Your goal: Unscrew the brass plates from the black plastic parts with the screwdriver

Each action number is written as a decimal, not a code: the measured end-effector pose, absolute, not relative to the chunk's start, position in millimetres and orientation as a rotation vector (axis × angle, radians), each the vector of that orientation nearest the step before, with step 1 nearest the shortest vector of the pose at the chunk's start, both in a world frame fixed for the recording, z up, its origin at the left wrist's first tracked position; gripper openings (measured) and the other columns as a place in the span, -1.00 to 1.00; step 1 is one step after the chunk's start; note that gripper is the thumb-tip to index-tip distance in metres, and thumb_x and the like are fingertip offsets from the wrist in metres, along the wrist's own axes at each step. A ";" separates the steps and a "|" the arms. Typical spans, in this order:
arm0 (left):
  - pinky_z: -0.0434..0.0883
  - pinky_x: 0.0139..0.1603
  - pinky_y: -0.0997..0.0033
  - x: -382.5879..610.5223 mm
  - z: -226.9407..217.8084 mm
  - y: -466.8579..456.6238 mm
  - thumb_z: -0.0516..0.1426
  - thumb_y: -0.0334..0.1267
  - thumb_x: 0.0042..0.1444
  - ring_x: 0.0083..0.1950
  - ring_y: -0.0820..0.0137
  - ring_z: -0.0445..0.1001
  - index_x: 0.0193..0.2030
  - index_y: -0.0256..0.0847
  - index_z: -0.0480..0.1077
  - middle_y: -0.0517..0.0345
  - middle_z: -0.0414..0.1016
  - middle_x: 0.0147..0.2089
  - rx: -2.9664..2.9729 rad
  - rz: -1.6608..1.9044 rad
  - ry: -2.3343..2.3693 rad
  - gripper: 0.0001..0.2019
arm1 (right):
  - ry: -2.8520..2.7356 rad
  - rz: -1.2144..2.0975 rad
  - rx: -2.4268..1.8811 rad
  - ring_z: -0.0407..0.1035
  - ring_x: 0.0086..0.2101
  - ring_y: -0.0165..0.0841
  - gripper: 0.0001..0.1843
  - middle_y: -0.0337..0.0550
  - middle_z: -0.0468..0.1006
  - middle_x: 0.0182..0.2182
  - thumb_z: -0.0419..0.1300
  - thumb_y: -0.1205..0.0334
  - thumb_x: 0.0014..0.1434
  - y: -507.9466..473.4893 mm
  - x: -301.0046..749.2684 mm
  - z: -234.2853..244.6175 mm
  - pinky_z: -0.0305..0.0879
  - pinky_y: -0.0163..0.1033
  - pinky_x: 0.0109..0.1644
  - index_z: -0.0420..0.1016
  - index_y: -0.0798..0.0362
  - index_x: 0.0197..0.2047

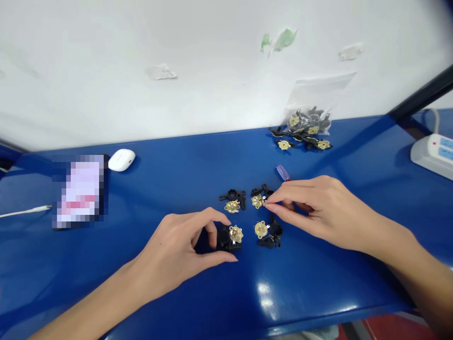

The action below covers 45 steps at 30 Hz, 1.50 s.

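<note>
Several small black plastic parts with gold-coloured metal discs lie in a loose square on the blue table (170,189). My left hand (184,250) curls its thumb and fingers around the near-left part (230,236), touching it. My right hand (311,208) pinches the far-right part (259,200) with thumb and forefinger. A third part (233,201) lies at the far left of the group and another part (267,232) at the near right, both untouched. A small purple-handled tool (282,172) lies just behind my right hand.
A clear bag with a heap of the same parts (306,130) leans at the white wall. A phone (79,191) and a white earbud case (121,159) lie at the left, with a white cable (24,211). A power strip (433,153) sits at the right.
</note>
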<state>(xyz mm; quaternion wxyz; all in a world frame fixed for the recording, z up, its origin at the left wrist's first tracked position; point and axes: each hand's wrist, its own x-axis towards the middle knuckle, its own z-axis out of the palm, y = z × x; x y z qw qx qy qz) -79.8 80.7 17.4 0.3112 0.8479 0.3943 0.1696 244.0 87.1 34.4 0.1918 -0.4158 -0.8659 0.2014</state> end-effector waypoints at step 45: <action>0.31 -0.49 0.55 -82.9 25.6 81.5 0.50 0.10 0.23 -0.51 0.53 0.31 0.24 0.06 0.51 0.42 0.56 -0.30 2.124 0.311 1.087 -0.46 | -2.457 1.311 -1.339 0.44 -0.49 -0.51 -0.86 -0.45 0.66 -0.39 0.51 0.06 0.33 90.2 267.9 48.3 0.26 -0.38 -0.44 0.70 -0.17 -0.10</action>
